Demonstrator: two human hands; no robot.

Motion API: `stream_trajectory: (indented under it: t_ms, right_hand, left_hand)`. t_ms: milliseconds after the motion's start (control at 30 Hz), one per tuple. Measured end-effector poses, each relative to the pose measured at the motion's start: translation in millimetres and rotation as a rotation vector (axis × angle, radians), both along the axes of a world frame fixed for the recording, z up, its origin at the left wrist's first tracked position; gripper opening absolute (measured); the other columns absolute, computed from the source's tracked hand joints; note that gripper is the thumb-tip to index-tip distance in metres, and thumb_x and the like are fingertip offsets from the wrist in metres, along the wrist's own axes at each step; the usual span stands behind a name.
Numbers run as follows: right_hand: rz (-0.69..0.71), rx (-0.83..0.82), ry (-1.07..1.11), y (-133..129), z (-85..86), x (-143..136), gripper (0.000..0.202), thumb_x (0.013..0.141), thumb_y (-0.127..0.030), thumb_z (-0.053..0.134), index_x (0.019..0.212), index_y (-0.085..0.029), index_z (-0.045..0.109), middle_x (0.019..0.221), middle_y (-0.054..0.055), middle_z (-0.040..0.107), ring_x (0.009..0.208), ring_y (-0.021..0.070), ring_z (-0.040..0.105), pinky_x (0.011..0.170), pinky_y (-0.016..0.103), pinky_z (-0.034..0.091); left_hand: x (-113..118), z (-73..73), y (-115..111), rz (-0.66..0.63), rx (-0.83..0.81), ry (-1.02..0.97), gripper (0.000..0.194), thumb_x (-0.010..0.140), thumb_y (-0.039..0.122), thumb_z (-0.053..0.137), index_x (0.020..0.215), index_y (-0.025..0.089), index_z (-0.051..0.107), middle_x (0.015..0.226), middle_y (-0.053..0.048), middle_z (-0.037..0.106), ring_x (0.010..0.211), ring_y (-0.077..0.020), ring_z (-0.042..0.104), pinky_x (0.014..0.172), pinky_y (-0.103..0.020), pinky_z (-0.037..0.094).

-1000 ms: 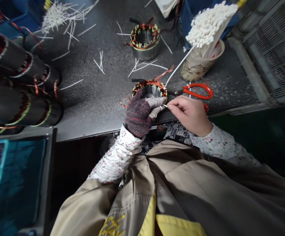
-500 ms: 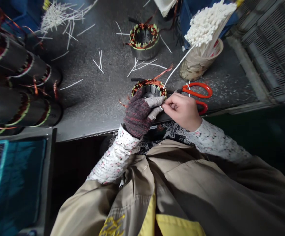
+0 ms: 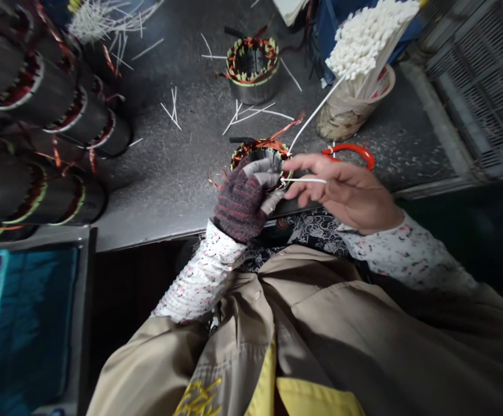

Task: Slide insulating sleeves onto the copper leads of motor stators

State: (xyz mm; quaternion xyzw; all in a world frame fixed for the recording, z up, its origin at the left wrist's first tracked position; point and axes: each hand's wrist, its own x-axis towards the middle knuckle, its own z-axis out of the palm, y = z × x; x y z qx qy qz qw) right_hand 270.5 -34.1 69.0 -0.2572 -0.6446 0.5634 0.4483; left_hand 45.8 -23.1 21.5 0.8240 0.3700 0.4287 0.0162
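A metal ring with copper windings and a yellow-green rim (image 3: 238, 155) stands near the table's front edge. My left hand (image 3: 245, 199), in a dark knitted glove with wrapped fingertips, grips its near side. A white cord (image 3: 306, 179) runs from the ring's right rim to my bare right hand (image 3: 349, 193), whose thumb presses on the cord's end while the other fingers stretch toward the rim. Another white length (image 3: 314, 115) rises from the rim to the upper right. Red-handled scissors (image 3: 355, 151) lie partly hidden behind my right hand.
A second wound ring (image 3: 254, 72) stands farther back. To the right, a cup (image 3: 342, 118) holds a bundle of white cords (image 3: 370, 40). Loose white cords (image 3: 258, 112) lie about the table. Stacked wound rings (image 3: 56, 199) fill the left, above a teal tray (image 3: 39, 323).
My right hand has moved right and its fingers have spread, drawing a length of white cord out from the rim. The upper stacked rings at left appear shifted rightward.
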Motion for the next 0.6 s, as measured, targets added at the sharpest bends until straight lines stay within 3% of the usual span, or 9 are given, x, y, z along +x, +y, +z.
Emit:
stream_trajectory:
  t_ms: [67, 200, 333, 433, 533, 600]
  right_hand:
    - [0.029, -0.122, -0.022, -5.4, -6.2, 3.7, 0.044, 0.1, -0.062, 0.067, 0.08, -0.023, 0.065, 0.089, 0.005, 0.07, 0.076, 0.0191, 0.066, 0.065, 0.036, 0.054]
    - [-0.137, -0.164, -0.068, -5.4, -0.9, 11.8, 0.048, 0.099, -0.061, 0.071, 0.072, -0.024, 0.054, 0.066, 0.0, 0.054, 0.059, 0.0142, 0.048, 0.056, 0.033, 0.046]
    - [-0.288, -0.107, 0.085, 38.2, 0.5, -12.9, 0.039, 0.095, -0.051, 0.072, 0.074, -0.026, 0.051, 0.075, 0.002, 0.056, 0.069, 0.0174, 0.056, 0.067, 0.037, 0.053]
    - [-0.336, -0.087, -0.028, 66.5, -11.5, -36.8, 0.035, 0.099, -0.054, 0.06, 0.079, -0.027, 0.052, 0.08, 0.006, 0.061, 0.075, 0.0218, 0.063, 0.066, 0.04, 0.055]
    - [-0.52, 0.195, -0.18, 56.3, -24.5, -35.2, 0.035, 0.102, -0.056, 0.058, 0.083, -0.027, 0.056, 0.098, 0.009, 0.067, 0.095, 0.0264, 0.069, 0.081, 0.046, 0.06]
    - [-0.617, 0.445, -0.231, 35.2, -32.7, -22.6, 0.029, 0.104, -0.048, 0.057, 0.086, -0.027, 0.06, 0.105, 0.009, 0.069, 0.104, 0.0284, 0.069, 0.092, 0.051, 0.06]
  left_hand:
    - [-4.1, 0.0, -1.0, -0.019, 0.006, 0.047, 0.011, 0.109, 0.035, 0.061, 0.109, 0.024, 0.061, 0.114, -0.005, 0.077, 0.116, -0.0205, 0.076, 0.101, -0.044, 0.066]
    - [2.5, -1.1, -4.6, 0.026, -0.043, 0.075, 0.008, 0.107, 0.032, 0.063, 0.106, 0.024, 0.063, 0.107, -0.002, 0.078, 0.113, -0.0196, 0.077, 0.115, -0.049, 0.059]
    - [31.2, -8.1, -10.3, 0.099, -0.115, 0.12, 0.012, 0.109, 0.032, 0.06, 0.111, 0.022, 0.065, 0.114, -0.006, 0.078, 0.121, -0.022, 0.075, 0.126, -0.056, 0.049]
    - [45.1, -8.3, -15.1, 0.119, -0.123, 0.173, 0.019, 0.108, 0.031, 0.06, 0.122, 0.021, 0.066, 0.125, -0.009, 0.077, 0.129, -0.0257, 0.072, 0.131, -0.061, 0.041]
    - [34.3, 5.0, -18.4, 0.074, -0.04, 0.258, 0.032, 0.104, 0.027, 0.064, 0.135, 0.022, 0.066, 0.134, -0.01, 0.076, 0.139, -0.0305, 0.066, 0.135, -0.064, 0.034]
    - [15.4, 19.5, -16.4, 0.028, 0.013, 0.318, 0.037, 0.104, 0.025, 0.064, 0.141, 0.024, 0.065, 0.127, -0.007, 0.08, 0.133, -0.0297, 0.07, 0.134, -0.062, 0.036]
